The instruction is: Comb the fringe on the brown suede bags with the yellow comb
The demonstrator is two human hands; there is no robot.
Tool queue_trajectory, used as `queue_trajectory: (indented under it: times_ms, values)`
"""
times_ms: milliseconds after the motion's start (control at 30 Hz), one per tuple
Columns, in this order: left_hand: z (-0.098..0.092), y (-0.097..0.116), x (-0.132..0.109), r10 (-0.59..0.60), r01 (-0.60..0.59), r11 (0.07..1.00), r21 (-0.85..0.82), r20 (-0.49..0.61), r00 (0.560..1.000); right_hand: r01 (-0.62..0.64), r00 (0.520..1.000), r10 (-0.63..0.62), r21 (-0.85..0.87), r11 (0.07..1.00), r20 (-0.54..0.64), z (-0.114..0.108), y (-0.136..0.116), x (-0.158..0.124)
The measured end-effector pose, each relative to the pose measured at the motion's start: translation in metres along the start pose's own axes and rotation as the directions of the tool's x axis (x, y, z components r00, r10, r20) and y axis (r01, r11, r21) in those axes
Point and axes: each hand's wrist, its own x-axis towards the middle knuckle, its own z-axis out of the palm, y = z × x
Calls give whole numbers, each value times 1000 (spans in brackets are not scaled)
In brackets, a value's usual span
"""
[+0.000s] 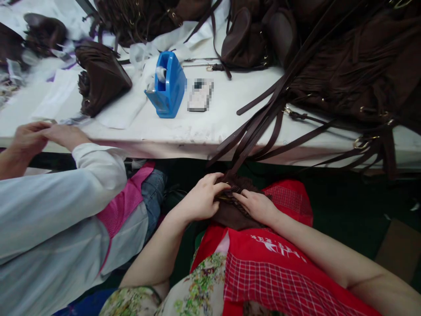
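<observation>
A dark brown bag [230, 215] with a ruffled or fringed edge rests on my lap, over the red apron. My left hand [204, 196] grips its upper edge from the left, fingers curled over it. From the right, my right hand [258, 206] holds the same edge with bent fingers close to the left ones. Something yellowish shows between the two hands, too small to make out. Long brown straps [243, 145] run from the table edge down toward the bag; I cannot tell whether they belong to it.
On the white table [131, 136] stand a blue tape dispenser [169, 87] and a phone [200, 95]. Brown bags with straps [342, 79] are heaped at the right and back; another bag [101, 79] lies left. A co-worker's hands [49, 134] are at the table's left edge.
</observation>
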Motion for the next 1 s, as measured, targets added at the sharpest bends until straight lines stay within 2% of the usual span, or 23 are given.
queue_trajectory:
  times_ms: [100, 167, 200, 233, 267, 300, 333, 367, 400, 433, 467, 500, 567, 633, 700, 767, 867, 900, 1000]
  values:
    - [21, -15, 35, 151, -152, 988, -2, 85, 985, -20, 1000, 20, 2, 1000, -1, -1, 0, -2]
    - [31, -29, 51, 174, -166, 980, -107, 67, 982, -30, 999, 30, 0, 1000, -14, 1, 1, -5]
    - [33, -36, 58, 140, -132, 974, -184, 29, 990, -35, 999, 35, 0, 999, -27, 2, 1, -6]
    - [34, -43, 62, 58, -63, 963, -263, -28, 998, -41, 998, 41, 1, 999, -43, 3, 2, -8]
    - [35, -49, 66, -73, 37, 945, -325, -101, 992, -46, 997, 46, 2, 999, -61, 5, 2, -9]
    - [35, -53, 68, -230, 149, 924, -353, -200, 952, -50, 996, 50, 5, 999, -78, 6, 2, -10]
    - [36, -56, 68, -364, 253, 906, -339, -323, 873, -53, 994, 53, 9, 999, -94, 8, 3, -11]
    - [38, -57, 67, -429, 330, 900, -283, -453, 781, -55, 993, 57, 14, 998, -106, 9, 3, -11]
    - [41, -56, 64, -416, 374, 907, -194, -559, 718, -57, 992, 58, 18, 998, -113, 10, 3, -12]
    - [45, -53, 60, -353, 382, 920, -92, -621, 700, -60, 991, 62, 21, 998, -117, 12, 3, -12]
    - [50, -49, 56, -283, 363, 932, -3, -633, 721, -66, 991, 68, 24, 998, -118, 12, 3, -13]
    - [54, -46, 52, -248, 344, 938, 46, -605, 757, -74, 990, 76, 24, 997, -117, 12, 3, -13]
    - [64, -41, 46, -328, 368, 930, -8, -469, 820, -87, 990, 89, 21, 996, -114, 12, 3, -14]
    - [73, -44, 44, -459, 424, 888, -178, -292, 839, -97, 989, 99, 20, 995, -114, 10, 3, -14]
    - [81, -52, 43, -493, 412, 844, -344, -194, 848, -120, 985, 121, 18, 993, -120, 9, 3, -14]
    - [89, -59, 42, -514, 367, 809, -459, -250, 821, -168, 975, 169, 23, 986, -145, 9, 3, -14]
    - [96, -61, 39, -585, 300, 728, -617, -329, 741, -229, 948, 232, 38, 973, -218, 10, 5, -17]
    - [97, -59, 37, -595, 260, 686, -680, -319, 738, -224, 943, 229, 47, 973, -243, 9, 6, -19]
    - [96, -49, 27, -568, 131, 548, -826, -253, 783, -135, 947, 154, 87, 987, -282, 7, 12, -28]
